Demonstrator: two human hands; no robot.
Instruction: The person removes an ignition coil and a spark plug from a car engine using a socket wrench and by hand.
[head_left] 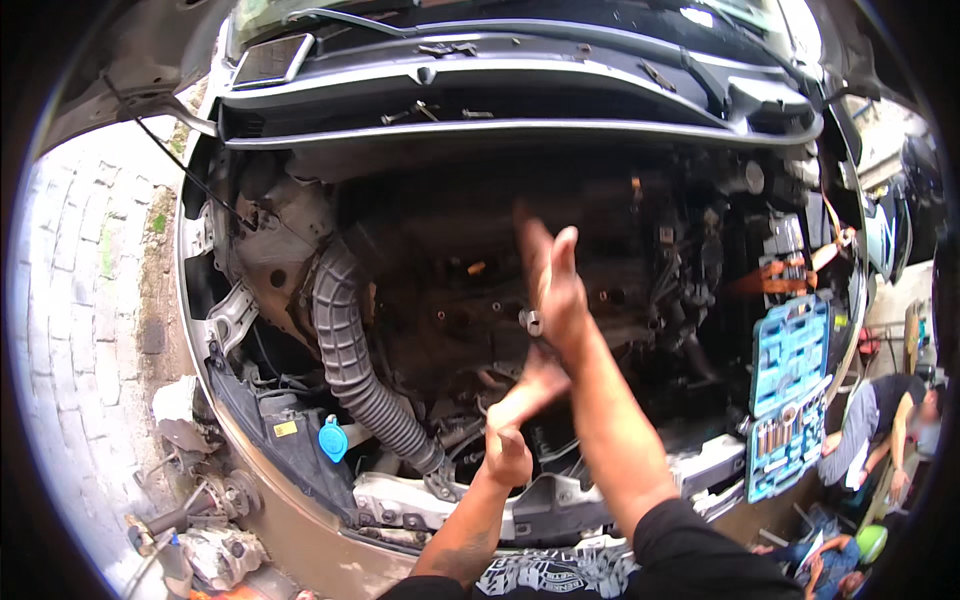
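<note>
Both of my hands are over the dark engine [450,260] in a car's engine bay. My right hand [560,290] is over the engine's middle, thumb up, its fingers stretched forward and smeared by motion. Nearer to me, my left hand [520,415] has its thumb raised and its fingers stretched out to the right, below the right wrist. I make out nothing held in either hand. A small shiny round metal part [533,322] shows beside the right wrist; whether it touches the hand I cannot tell. Several small round fittings dot the engine top.
A ribbed grey hose [342,330] curves along the left, near a blue cap [333,438]. On the right front lies a blue tool case [790,360] with sockets. Loose bolts [425,110] and a tablet-like device [272,60] rest by the windshield. People sit at far right.
</note>
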